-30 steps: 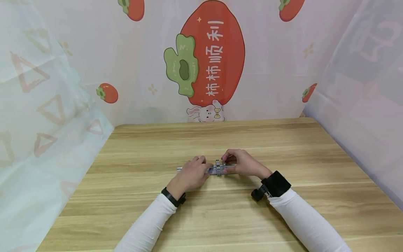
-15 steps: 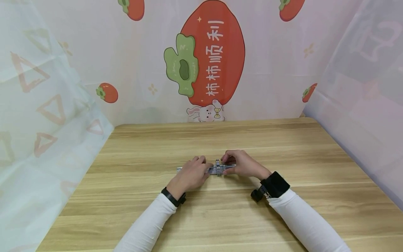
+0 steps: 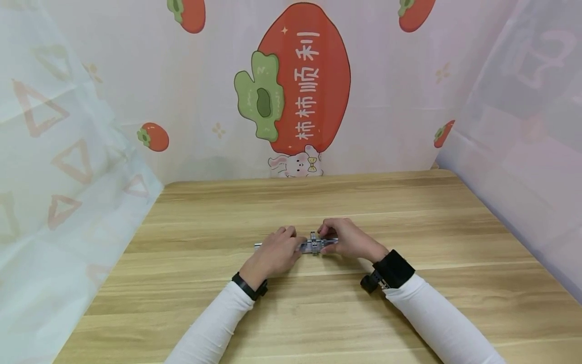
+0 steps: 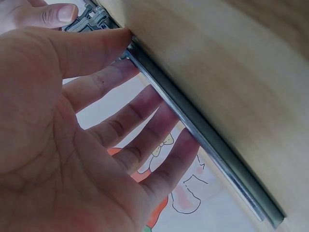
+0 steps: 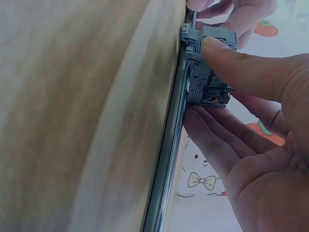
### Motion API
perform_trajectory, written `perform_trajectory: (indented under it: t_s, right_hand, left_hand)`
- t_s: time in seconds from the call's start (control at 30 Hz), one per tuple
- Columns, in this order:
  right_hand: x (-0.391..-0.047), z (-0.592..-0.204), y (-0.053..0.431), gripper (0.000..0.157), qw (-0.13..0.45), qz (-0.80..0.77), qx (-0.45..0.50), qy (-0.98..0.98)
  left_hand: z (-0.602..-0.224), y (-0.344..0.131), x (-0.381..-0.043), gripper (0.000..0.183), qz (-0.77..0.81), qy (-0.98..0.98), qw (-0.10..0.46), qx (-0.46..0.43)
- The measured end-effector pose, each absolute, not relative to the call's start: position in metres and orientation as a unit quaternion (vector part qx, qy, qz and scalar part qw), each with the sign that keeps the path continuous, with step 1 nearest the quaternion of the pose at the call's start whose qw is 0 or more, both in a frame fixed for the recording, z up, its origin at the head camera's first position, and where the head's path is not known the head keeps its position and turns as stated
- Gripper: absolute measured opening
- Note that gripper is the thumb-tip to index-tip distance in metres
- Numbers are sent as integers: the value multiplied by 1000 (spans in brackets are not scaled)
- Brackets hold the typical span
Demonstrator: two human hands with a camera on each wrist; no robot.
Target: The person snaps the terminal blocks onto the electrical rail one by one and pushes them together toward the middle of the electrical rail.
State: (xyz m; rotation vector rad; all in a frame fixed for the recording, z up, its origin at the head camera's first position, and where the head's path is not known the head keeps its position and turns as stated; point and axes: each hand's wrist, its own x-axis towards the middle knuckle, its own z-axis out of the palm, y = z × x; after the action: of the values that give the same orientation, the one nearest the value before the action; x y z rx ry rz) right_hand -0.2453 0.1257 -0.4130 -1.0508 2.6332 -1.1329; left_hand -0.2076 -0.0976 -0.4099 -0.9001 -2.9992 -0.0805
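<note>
A metal DIN rail (image 3: pixel 258 245) lies lengthwise across the wooden table. My left hand (image 3: pixel 275 253) grips it between thumb and fingertips, as the left wrist view shows the rail (image 4: pixel 207 133) running past the fingers. Grey terminal blocks (image 5: pixel 200 79) sit on the rail right of the left hand. My right hand (image 3: pixel 350 240) pinches the rightmost terminal block, with the thumb (image 5: pixel 241 70) on one side and the fingers reaching round the other. In the head view, this hand hides most of that block and overlaps the rail's right end.
Wood-grain table (image 3: pixel 291 313) surrounds the rail. A printed curtain (image 3: pixel 200 91) with persimmons hangs behind the back edge, and pale sheets (image 3: pixel 523 151) flank both sides. Each wrist wears a black strap; the right strap (image 3: pixel 394 269) carries a small device.
My right hand has moved slightly left along the rail, bringing its terminal block up close to the other one. My left hand stays in place on the rail. The head view has shifted slightly.
</note>
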Motion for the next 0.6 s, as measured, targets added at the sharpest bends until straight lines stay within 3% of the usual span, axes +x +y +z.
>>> perform_trajectory:
  t_s: [0.6]
  right_hand:
    - [-242, -412, 124, 33, 22, -332, -346, 877]
  left_hand:
    - [-412, -97, -208, 37, -23, -957, 10, -289]
